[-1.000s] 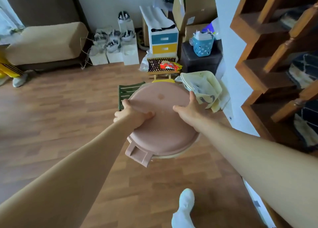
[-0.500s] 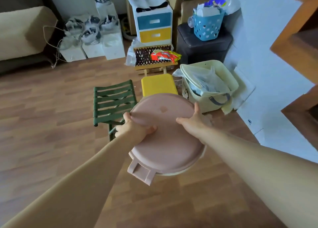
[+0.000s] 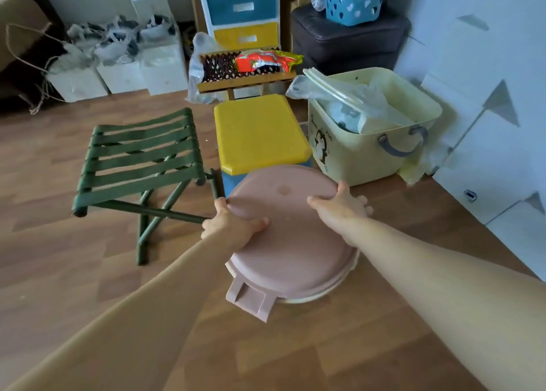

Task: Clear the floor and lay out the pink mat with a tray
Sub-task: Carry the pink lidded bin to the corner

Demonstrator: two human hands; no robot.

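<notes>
Pink tray (image 3: 289, 228), as I judge the round disc to be, hangs above the wooden floor (image 3: 74, 302), just in front of the yellow stool (image 3: 260, 130). The left grip (image 3: 233, 222) clasps its left edge, thumb lying on top and the other fingers hidden beneath. The right grip (image 3: 339, 206) clasps the far right edge, thumb on the rim and fingers curled round the side. Holding it at two opposite points likely keeps so wide and flat a piece from tipping.

It looks like smooth, matt moulded plastic, with a small round mark near its middle and a squared tab handle jutting from the near edge. A cream rim peeps out underneath, so it may be two stacked parts. Nearby stand a green folding stool (image 3: 141, 160) with a strap seat and a cream storage box (image 3: 369, 154) with a grey handle, both on floor that probably needs clearing. No pink mat is laid out in view.
</notes>
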